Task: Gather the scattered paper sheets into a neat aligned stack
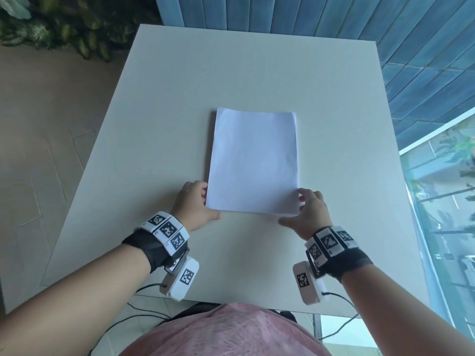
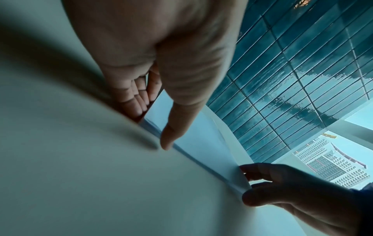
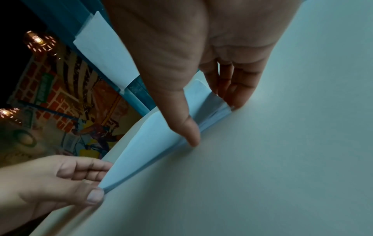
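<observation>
A stack of white paper sheets (image 1: 253, 163) lies flat in the middle of the beige table (image 1: 167, 98), edges nearly flush, long side running away from me. My left hand (image 1: 208, 205) sits at its near left corner, fingers against the left edge and thumb along the near edge. At the near right corner my right hand (image 1: 293, 211) mirrors it. The left wrist view has the left hand (image 2: 153, 129) touching the stack (image 2: 193, 143). In the right wrist view the right hand (image 3: 214, 124) presses on the slightly fanned sheets (image 3: 153, 143).
Blue tiled wall (image 1: 334, 16) runs behind the table's far edge. A window (image 1: 447, 201) is to the right and leafy plants (image 1: 64, 24) at the far left. Floor tiles (image 1: 38, 150) lie left of the table.
</observation>
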A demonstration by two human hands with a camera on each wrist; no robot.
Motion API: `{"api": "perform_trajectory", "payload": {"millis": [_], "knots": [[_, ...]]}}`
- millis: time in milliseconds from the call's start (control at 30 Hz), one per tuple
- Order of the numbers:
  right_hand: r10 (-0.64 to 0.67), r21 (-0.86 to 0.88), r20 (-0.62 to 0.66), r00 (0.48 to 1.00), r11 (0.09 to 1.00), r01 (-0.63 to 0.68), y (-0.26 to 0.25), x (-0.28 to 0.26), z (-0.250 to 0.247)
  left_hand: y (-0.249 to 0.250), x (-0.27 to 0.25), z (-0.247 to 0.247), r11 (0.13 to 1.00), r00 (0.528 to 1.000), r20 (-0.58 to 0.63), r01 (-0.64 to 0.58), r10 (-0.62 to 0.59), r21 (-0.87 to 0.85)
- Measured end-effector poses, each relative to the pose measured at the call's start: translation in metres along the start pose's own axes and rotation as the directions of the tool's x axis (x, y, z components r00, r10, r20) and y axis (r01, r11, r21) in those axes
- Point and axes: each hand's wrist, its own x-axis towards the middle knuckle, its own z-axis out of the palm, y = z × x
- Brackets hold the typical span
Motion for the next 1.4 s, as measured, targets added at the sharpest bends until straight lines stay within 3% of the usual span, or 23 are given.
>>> {"api": "perform_trajectory", "payload": {"millis": [200,1133,1400], "knots": [[0.019,0.009,-0.054,0.998,1.0,-0.018,0.0,0.004,0.003,0.005,-0.004,0.004,0.997,0.995,-0.097,-0.005,0.012,0.075],[0.001,-0.005,-0.117,0.993,1.0,-0.002,0.008,0.009,0.012,0.002,-0.004,-0.001,0.998,0.997,-0.075,-0.031,0.035,0.051],[0.041,0.029,-0.068,0.997,0.999,-0.039,0.02,-0.012,-0.003,-0.024,-0.017,-0.009,0.991,1.0,0.004,-0.01,0.009,0.135]]}}
